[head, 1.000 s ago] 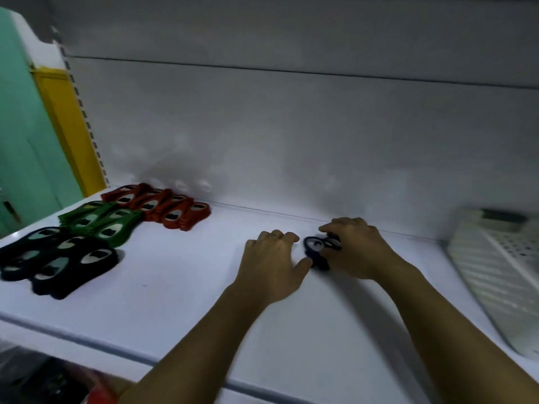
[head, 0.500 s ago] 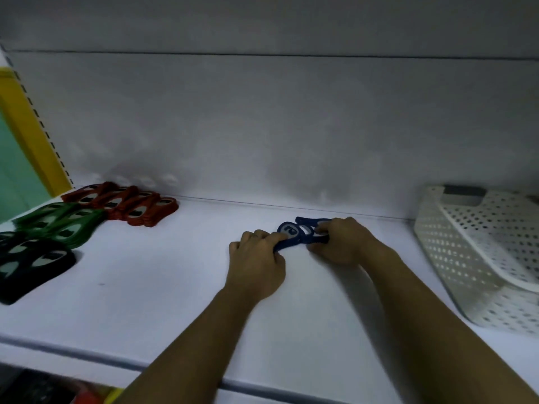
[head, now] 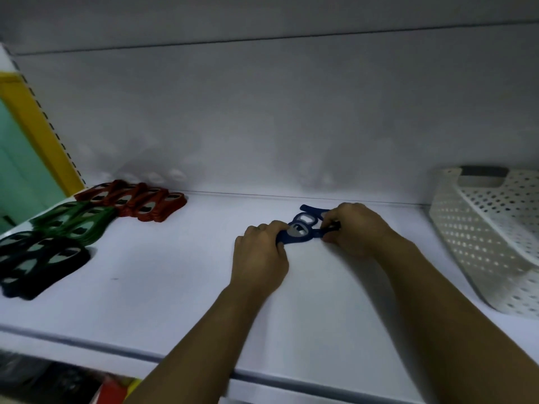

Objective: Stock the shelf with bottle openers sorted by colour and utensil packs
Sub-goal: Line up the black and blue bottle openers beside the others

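Several blue bottle openers (head: pixel 303 228) lie near the back of the white shelf (head: pixel 175 287), right of centre. My left hand (head: pixel 259 258) pinches the near end of the front blue opener. My right hand (head: pixel 355 228) grips the other ends of the blue openers, fingers curled round them. On the left of the shelf lie sorted rows: red openers (head: pixel 140 199) at the back, green openers (head: pixel 78 223) in the middle, black openers (head: pixel 38 260) nearest the front edge. No utensil packs are in view.
A white perforated plastic basket (head: pixel 490 240) stands tilted at the shelf's right end. The shelf's grey back panel (head: pixel 262 126) rises just behind the openers. A yellow upright (head: pixel 35 132) bounds the left side. Below the front edge a lower level shows dark items.
The view has swung slightly left. Both hands have stayed at the blue openers, and the front one now lies spread between my two hands.
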